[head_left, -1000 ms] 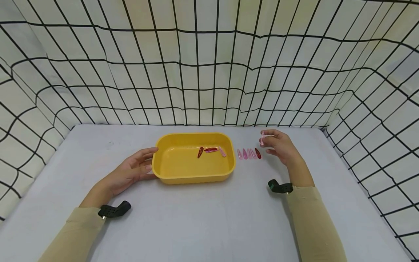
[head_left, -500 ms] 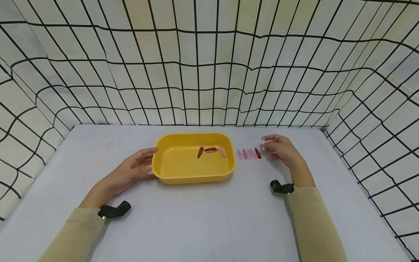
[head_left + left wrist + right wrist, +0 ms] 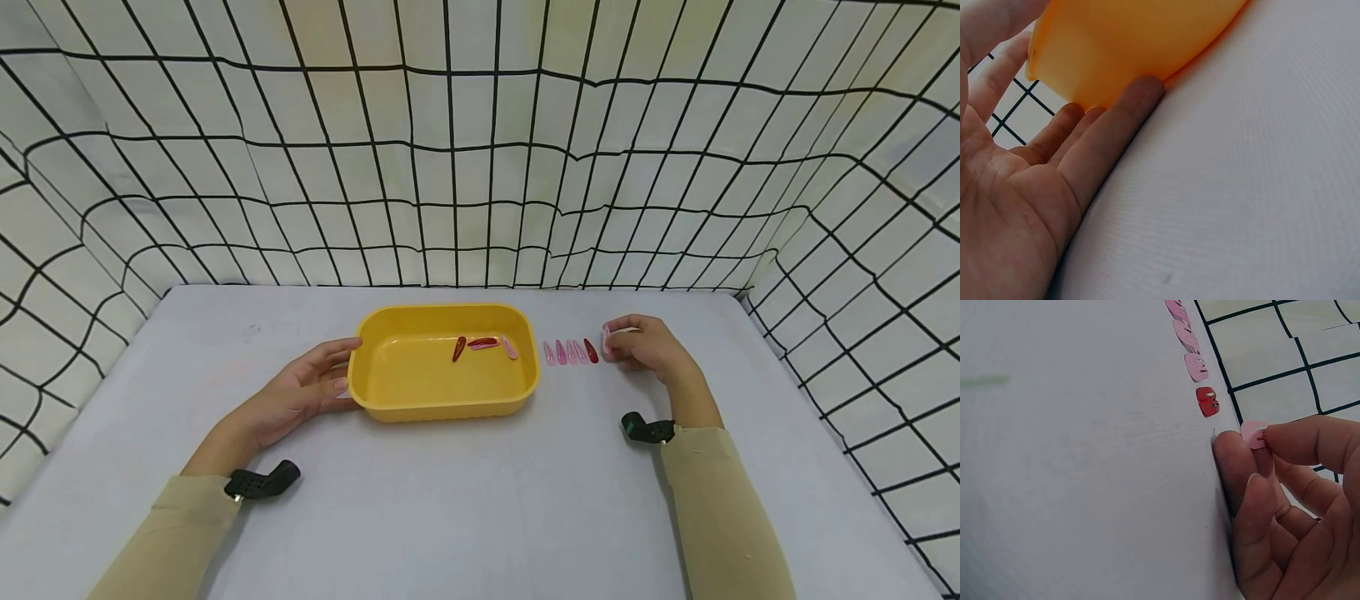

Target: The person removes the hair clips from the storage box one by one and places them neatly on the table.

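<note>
A pale pink snap hair clip (image 3: 1252,434) is pinched in the fingers of my right hand (image 3: 647,343), low over the table at the right end of a row of clips. Nearest to it in the row lies a red hair clip (image 3: 591,351), with several pink hair clips (image 3: 561,352) to its left. My left hand (image 3: 300,392) rests at the left end of a yellow tray (image 3: 442,410), fingers extended and touching its wall. Inside the tray lie a dark red clip (image 3: 459,349), a pink clip (image 3: 510,347), and a red clip (image 3: 483,342) overlapping a pink one.
A white cloth covers the table (image 3: 465,500). Black wire grid (image 3: 450,150) with white backing stands along the back and both sides. Each wrist wears a black band with a camera mount.
My right hand has lowered the pink hair clip toward the table, just right of the red clip in the row. The left hand and the tray have stayed still.
</note>
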### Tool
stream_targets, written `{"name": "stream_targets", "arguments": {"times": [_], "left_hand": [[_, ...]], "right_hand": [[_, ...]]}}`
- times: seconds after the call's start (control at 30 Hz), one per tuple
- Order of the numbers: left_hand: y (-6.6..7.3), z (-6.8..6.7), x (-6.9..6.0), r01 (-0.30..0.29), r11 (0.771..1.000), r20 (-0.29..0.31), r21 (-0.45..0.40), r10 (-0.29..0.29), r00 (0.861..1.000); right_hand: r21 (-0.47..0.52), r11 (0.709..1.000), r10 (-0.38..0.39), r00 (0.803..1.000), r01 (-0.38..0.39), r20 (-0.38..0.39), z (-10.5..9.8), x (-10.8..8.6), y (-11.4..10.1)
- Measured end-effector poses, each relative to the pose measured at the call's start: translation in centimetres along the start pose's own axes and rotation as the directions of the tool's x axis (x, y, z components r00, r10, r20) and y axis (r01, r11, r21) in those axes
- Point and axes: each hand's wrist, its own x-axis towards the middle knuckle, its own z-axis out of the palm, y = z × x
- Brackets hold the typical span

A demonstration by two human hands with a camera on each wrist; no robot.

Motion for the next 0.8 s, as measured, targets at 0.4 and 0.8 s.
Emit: {"name": "stream_targets", "arguments": {"times": [0.4,0.8], "left_hand": [[0.21,0.06,-0.04,-0.007,1.0,0.005,-0.002,0.007,1.0],[-0.17,-0.17,0.04,-0.009,1.0,0.007,-0.005,0.009,1.0]], "right_hand": [[-0.072,0.996,0.043,0.999,-0.043,0.007,0.11,0.15,-0.26],[-0.063,0.997,0.052,0.999,-0.051,0.012,0.39,0.07,-0.15]]}}
